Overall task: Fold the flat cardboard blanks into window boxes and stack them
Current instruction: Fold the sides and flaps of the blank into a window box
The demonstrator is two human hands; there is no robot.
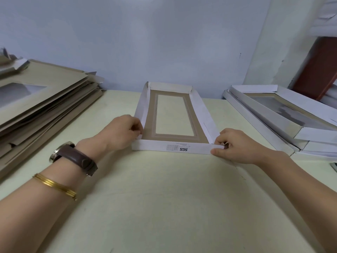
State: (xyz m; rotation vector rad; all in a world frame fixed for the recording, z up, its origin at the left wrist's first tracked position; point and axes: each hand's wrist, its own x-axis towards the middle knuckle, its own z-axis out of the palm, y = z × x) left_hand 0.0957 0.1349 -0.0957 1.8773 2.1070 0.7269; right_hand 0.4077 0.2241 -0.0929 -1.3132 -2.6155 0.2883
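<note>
At the middle of the table (164,198), we pinch the near corners of a half-formed window box (173,137): our left hand (125,131) grips the left corner and our right hand (235,145) nips the right tab, apparently to lock the front wall upright. Flat blanks (45,99) lie left; finished boxes (291,115) are stacked right.

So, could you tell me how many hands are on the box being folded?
2. The left hand pinches the near-left corner of the box; the right hand pinches the near-right one.
</note>
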